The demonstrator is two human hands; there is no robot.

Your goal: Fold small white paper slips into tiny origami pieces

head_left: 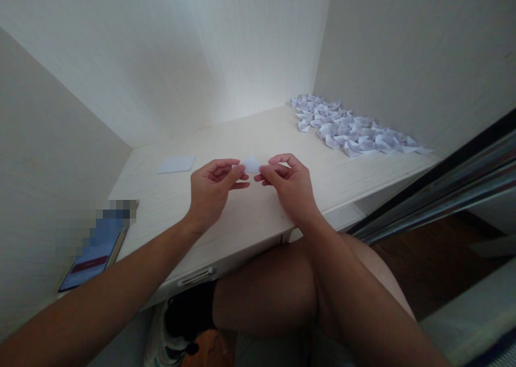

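A small folded piece of white paper (252, 165) is held just above the desk, pinched at both ends. My left hand (215, 187) grips its left end between thumb and fingers. At the right end, my right hand (288, 181) has its thumb and fingers closed on the paper too. The fingers partly cover the paper's ends, and its peaked middle shows between them. To the left of my left hand lies a flat stack of white paper (176, 164). A spread of many folded white paper pieces (350, 130) lies at the right back of the desk.
The pale wooden desk (237, 136) meets walls at the back and both sides. A phone or tablet (94, 254), partly blurred, rests at the left edge. A drawer handle (196, 276) sits under the front edge, above my legs. A dark-edged frame (435, 181) stands at the right.
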